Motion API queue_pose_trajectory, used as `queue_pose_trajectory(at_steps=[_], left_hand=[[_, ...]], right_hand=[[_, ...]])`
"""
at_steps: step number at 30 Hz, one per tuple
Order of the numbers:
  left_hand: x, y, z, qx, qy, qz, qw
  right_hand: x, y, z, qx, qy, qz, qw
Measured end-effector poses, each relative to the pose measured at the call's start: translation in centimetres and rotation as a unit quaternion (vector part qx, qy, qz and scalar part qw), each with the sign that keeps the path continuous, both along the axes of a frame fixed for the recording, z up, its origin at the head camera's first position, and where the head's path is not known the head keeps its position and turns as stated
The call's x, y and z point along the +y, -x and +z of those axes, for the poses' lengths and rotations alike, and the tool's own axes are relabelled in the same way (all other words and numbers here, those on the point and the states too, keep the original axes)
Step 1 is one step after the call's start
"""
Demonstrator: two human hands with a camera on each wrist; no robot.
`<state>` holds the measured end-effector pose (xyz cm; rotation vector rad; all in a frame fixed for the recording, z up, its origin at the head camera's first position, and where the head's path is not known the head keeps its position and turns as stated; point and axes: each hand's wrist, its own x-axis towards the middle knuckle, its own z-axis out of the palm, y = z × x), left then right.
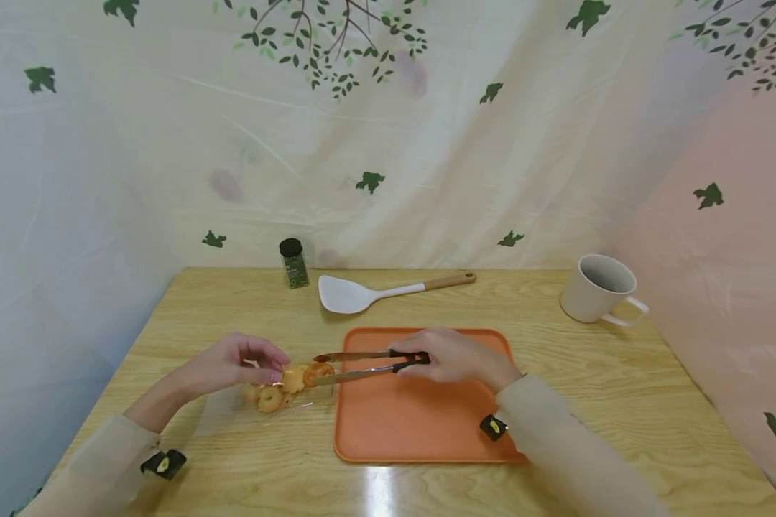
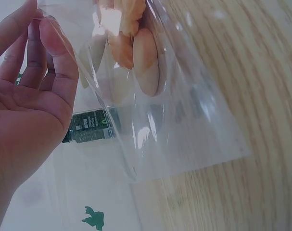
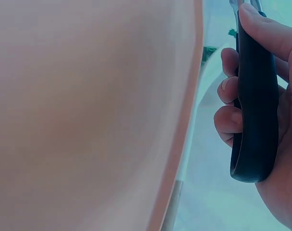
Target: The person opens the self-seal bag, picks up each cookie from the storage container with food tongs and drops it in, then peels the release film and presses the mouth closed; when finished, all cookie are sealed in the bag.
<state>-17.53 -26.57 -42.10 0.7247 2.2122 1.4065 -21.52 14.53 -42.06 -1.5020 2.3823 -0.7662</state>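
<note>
My left hand (image 1: 236, 368) pinches the edge of a clear plastic bag (image 2: 184, 125) between thumb and fingers. Several golden-brown cookies (image 1: 270, 399) are inside; in the left wrist view an oval cookie (image 2: 146, 62) shows through the film. My right hand (image 1: 449, 357) grips tongs (image 1: 362, 373) by their black handle (image 3: 256, 96), fingers wrapped around it. The arms of the tongs point left over the orange tray (image 1: 420, 424), with their tips on either side of a round orange-brown cookie (image 1: 317, 373) at the bag's right end.
A spice jar (image 1: 294, 264) with a black lid stands at the back left. Beside it lies a white spatula (image 1: 349, 295) with a wooden handle. A light mug (image 1: 585, 294) stands at the back right of the wooden table (image 1: 284, 467). Patterned cloth (image 1: 375, 222) hangs behind.
</note>
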Motion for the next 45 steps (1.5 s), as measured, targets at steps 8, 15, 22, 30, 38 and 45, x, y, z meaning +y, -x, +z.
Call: queue_pose_trajectory(at_steps=[8, 15, 22, 30, 38, 45], left_hand=[[0.1, 0.0, 0.0, 0.005, -0.001, -0.003, 1.0], [0.2, 0.1, 0.0, 0.008, -0.012, -0.007, 0.9999], [0.2, 0.1, 0.1, 0.009, -0.016, -0.008, 0.9998], [0.3, 0.1, 0.3, 0.0, -0.021, -0.009, 0.9997], [0.3, 0.1, 0.3, -0.003, -0.025, -0.019, 0.9995], [0.2, 0.1, 0.0, 0.002, -0.032, -0.019, 0.9993]], right_hand=[[-2.1, 0.1, -0.5, 0.012, -0.001, 0.015, 0.9998], [-3.8, 0.4, -0.7, 0.001, -0.015, 0.01, 0.9998], [-5.7, 0.4, -0.6, -0.021, -0.022, 0.023, 0.9993], [-6.7, 0.4, -0.4, -0.018, -0.013, 0.047, 0.9986], [-6.4, 0.3, -0.4, -0.026, -0.012, 0.034, 0.999], [-5.8, 0.0, 0.0, -0.025, -0.013, 0.023, 0.9993]])
